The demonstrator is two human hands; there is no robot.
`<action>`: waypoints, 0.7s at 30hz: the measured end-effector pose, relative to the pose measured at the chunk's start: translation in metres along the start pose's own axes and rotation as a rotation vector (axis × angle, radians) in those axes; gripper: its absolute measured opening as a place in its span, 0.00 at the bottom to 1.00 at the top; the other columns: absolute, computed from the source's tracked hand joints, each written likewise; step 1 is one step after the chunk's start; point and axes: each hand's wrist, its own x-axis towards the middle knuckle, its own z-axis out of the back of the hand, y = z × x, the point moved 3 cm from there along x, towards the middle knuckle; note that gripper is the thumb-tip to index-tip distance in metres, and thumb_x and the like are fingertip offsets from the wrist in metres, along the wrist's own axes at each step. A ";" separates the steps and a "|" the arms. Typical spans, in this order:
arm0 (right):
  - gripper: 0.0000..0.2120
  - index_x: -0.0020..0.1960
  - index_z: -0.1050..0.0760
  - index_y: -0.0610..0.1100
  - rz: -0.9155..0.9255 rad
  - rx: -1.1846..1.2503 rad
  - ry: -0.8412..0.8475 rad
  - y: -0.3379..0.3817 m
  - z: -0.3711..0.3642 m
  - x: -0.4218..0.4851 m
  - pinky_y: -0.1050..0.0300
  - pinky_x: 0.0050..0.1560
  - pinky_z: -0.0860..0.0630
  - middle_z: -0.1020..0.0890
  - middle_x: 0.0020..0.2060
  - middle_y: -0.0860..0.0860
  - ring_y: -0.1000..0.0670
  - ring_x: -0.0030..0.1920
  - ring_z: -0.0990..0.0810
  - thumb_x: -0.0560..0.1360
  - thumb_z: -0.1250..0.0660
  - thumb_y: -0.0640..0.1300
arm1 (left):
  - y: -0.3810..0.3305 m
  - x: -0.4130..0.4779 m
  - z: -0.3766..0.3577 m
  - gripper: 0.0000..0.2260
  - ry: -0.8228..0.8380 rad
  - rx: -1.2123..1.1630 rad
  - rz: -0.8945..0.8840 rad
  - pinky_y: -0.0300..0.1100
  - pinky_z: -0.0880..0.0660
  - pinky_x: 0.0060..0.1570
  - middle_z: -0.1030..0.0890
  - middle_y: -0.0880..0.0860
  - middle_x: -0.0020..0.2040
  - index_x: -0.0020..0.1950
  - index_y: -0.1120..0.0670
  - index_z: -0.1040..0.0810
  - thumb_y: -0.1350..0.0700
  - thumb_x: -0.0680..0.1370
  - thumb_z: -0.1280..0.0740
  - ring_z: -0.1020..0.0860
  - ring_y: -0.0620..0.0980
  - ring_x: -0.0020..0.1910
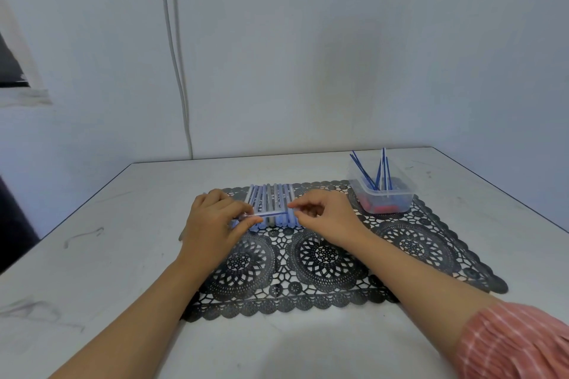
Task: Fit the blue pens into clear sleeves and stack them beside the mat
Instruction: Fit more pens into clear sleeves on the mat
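black lace-patterned mat [409, 243], blue pens [365, 171] – clear tub [381, 194], pink striped sleeve [517, 341], white table [107, 255]

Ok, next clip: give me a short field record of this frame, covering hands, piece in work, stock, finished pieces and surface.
left hand: grips the clear sleeve
right hand: pinches the right end of the blue pen
piece in work: pen held level between the hands, apparently partly inside the sleeve
stock: loose blue pens leaning in a clear tub, red pieces at its bottom
row of pens: side by side on the mat, behind the hands
surface: white table
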 end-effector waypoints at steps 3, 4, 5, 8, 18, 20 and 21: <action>0.12 0.50 0.18 0.45 0.021 0.005 0.012 -0.001 0.001 0.000 0.68 0.38 0.27 0.18 0.39 0.52 0.56 0.35 0.25 0.70 0.31 0.34 | 0.000 0.000 0.000 0.20 -0.006 0.016 -0.008 0.44 0.34 0.42 0.23 0.43 0.33 0.40 0.50 0.18 0.37 0.74 0.40 0.32 0.44 0.38; 0.11 0.50 0.17 0.44 0.029 0.011 0.018 0.000 0.000 0.000 0.68 0.38 0.28 0.18 0.39 0.52 0.57 0.35 0.25 0.70 0.31 0.34 | -0.001 0.000 0.000 0.20 -0.008 0.017 -0.008 0.44 0.35 0.41 0.23 0.43 0.33 0.40 0.50 0.18 0.37 0.74 0.41 0.32 0.44 0.38; 0.11 0.50 0.17 0.44 0.038 0.013 0.022 0.000 0.000 -0.001 0.69 0.38 0.28 0.18 0.40 0.52 0.58 0.35 0.25 0.70 0.31 0.34 | -0.001 0.000 0.000 0.21 -0.008 0.018 -0.009 0.44 0.36 0.41 0.23 0.43 0.32 0.40 0.50 0.18 0.36 0.74 0.41 0.32 0.44 0.38; 0.10 0.50 0.18 0.44 0.064 0.001 0.035 0.002 -0.002 -0.001 0.69 0.37 0.28 0.19 0.39 0.56 0.60 0.35 0.25 0.70 0.30 0.36 | -0.002 0.000 -0.001 0.19 0.005 0.037 -0.019 0.43 0.37 0.41 0.23 0.43 0.32 0.40 0.50 0.18 0.37 0.73 0.40 0.33 0.44 0.38; 0.10 0.49 0.17 0.48 0.104 -0.045 -0.027 0.004 0.000 -0.001 0.70 0.35 0.29 0.18 0.37 0.57 0.57 0.37 0.23 0.69 0.27 0.38 | -0.006 -0.001 -0.003 0.17 0.057 0.003 -0.020 0.41 0.37 0.41 0.25 0.44 0.32 0.40 0.50 0.18 0.39 0.73 0.39 0.31 0.45 0.38; 0.10 0.48 0.17 0.48 0.113 -0.056 -0.036 0.004 0.000 -0.001 0.70 0.35 0.30 0.19 0.37 0.59 0.59 0.37 0.23 0.69 0.27 0.38 | -0.006 -0.001 -0.003 0.19 0.064 0.005 -0.024 0.41 0.38 0.41 0.25 0.44 0.32 0.40 0.50 0.18 0.38 0.73 0.40 0.32 0.45 0.38; 0.10 0.48 0.17 0.48 0.120 -0.064 -0.041 0.004 0.000 -0.002 0.71 0.35 0.30 0.20 0.36 0.60 0.60 0.37 0.23 0.69 0.27 0.38 | -0.006 -0.001 -0.003 0.20 0.069 0.008 -0.027 0.41 0.38 0.40 0.25 0.44 0.32 0.40 0.50 0.18 0.37 0.74 0.42 0.32 0.45 0.38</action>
